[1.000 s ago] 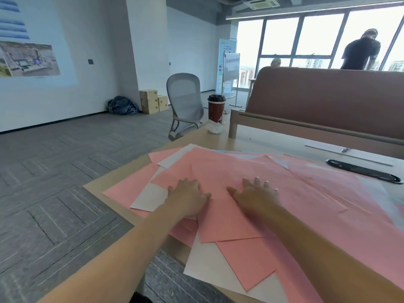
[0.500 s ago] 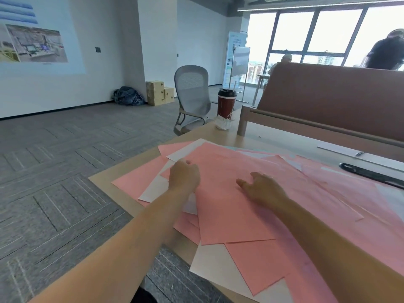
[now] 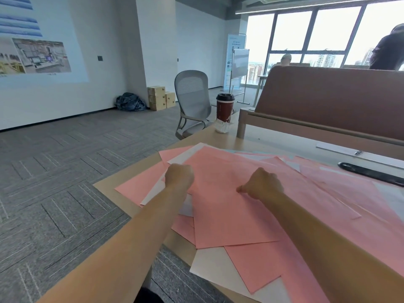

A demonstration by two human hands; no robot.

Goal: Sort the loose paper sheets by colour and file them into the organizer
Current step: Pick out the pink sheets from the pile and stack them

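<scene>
Many pink sheets and a few white sheets (image 3: pixel 216 267) lie overlapped on the wooden table (image 3: pixel 131 206). A large pink sheet (image 3: pixel 223 215) is on top in front of me. My left hand (image 3: pixel 179 177) is curled into a fist at this sheet's left edge and seems to grip that edge; its fingers are hidden behind the back of the hand. My right hand (image 3: pixel 261 184) rests near the middle of the same sheet with fingers curled under and the thumb tip pressed on the paper. No organizer shows in this view.
A red paper cup with a black lid (image 3: pixel 225 109) stands at the table's far left corner. A brown divider panel (image 3: pixel 328 101) runs along the back. A black flat object (image 3: pixel 371 174) and a white clipped sheet (image 3: pixel 349 150) lie at right. A grey office chair (image 3: pixel 192 99) stands beyond the table.
Both hands lay flat with spread fingers on the pink sheet a second ago. They have since curled into fists, and the left hand has shifted to the sheet's left edge.
</scene>
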